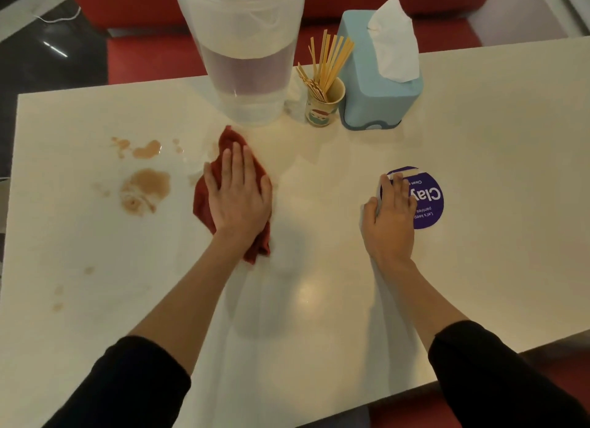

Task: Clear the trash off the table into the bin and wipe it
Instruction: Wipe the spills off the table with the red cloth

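Wiping looks about half done, judging from the head view. No obvious loose trash shows on the worktop (479, 140), and the bin (242, 44) stands at the far edge, centre. The brown spills (145, 188) on the left aren't cleaned yet, w/ smaller spots nearer you. That's what's left, I'd say.

Your left grip (238, 200) lies flat, fingers straight, pressing down on the red cloth (202, 204). It isn't curled round it. The cloth sticks out on the far, left and near sides of the palm. The spills sit just left of it, close but not touching.

Your right grip (391, 223) rests flat and holds nothing, w/ fingertips overlapping the purple sticker (431, 204).
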The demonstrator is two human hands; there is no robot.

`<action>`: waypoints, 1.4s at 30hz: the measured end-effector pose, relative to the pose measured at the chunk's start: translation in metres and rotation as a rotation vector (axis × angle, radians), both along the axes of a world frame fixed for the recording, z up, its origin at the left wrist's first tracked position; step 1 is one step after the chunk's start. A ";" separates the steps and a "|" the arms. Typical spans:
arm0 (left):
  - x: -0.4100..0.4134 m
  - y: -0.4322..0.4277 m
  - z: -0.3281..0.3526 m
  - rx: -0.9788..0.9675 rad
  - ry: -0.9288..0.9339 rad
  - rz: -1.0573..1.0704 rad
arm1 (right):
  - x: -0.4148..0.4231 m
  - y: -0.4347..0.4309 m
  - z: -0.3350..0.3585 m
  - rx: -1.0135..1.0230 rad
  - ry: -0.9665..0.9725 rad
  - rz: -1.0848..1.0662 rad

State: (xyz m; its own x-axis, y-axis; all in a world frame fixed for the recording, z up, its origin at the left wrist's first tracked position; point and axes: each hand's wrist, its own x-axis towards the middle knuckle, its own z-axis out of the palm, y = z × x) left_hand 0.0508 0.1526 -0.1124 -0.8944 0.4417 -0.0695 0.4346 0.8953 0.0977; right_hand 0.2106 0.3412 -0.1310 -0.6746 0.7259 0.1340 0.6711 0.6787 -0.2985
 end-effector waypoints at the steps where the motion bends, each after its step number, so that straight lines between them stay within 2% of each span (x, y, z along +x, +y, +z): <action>1: 0.013 -0.004 -0.001 0.011 0.008 0.043 | 0.000 -0.001 0.000 0.001 0.000 0.000; 3: 0.047 -0.004 -0.002 0.032 0.037 0.082 | 0.000 -0.001 0.001 0.007 -0.004 -0.005; 5: 0.083 0.002 -0.002 0.048 0.030 0.025 | -0.001 -0.001 0.000 0.010 -0.020 -0.010; 9: 0.112 0.011 0.001 0.032 -0.007 -0.344 | 0.000 -0.001 0.001 0.007 -0.044 -0.001; 11: 0.095 0.006 0.004 0.000 -0.013 -0.507 | 0.000 0.000 0.001 0.005 -0.050 0.001; 13: 0.067 0.002 0.005 -0.019 0.005 -0.567 | 0.000 0.000 0.002 0.000 -0.059 -0.004; 17: 0.018 0.016 0.004 -0.064 0.018 -0.391 | -0.001 0.001 0.002 0.007 -0.084 -0.003; 21: 0.039 0.038 0.001 -0.059 0.029 -0.208 | 0.000 0.000 0.002 0.002 -0.075 -0.003; 23: 0.073 0.028 -0.003 0.023 0.064 -0.308 | 0.000 0.001 0.002 0.003 -0.068 0.003; 26: 0.113 -0.023 -0.002 0.092 0.062 -0.650 | 0.000 0.001 0.002 -0.006 -0.068 0.010; 29: 0.100 -0.072 0.000 0.085 0.032 -0.796 | 0.000 0.002 0.001 -0.010 -0.055 0.004; 32: 0.046 -0.081 -0.001 0.015 0.081 -0.699 | -0.001 0.001 0.001 -0.020 -0.054 -0.001; 35: -0.003 -0.057 -0.001 -0.049 0.076 -0.478 | -0.001 0.001 0.001 -0.027 -0.045 -0.004; 38: -0.008 -0.022 -0.002 -0.073 0.076 -0.269 | 0.000 0.001 0.001 -0.031 -0.041 -0.002; 40: 0.016 -0.010 -0.005 -0.018 0.110 -0.281 | 0.001 0.001 0.001 -0.034 -0.040 -0.002; 42: 0.052 -0.016 -0.006 0.055 0.132 -0.468 | 0.000 0.001 0.001 -0.040 -0.032 -0.003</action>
State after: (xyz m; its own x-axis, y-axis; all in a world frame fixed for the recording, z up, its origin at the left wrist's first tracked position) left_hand 0.1024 0.1362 -0.1186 -0.5983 0.7986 0.0655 0.8013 0.5956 0.0566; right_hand 0.2108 0.3421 -0.1299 -0.6760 0.7322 0.0831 0.6825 0.6646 -0.3040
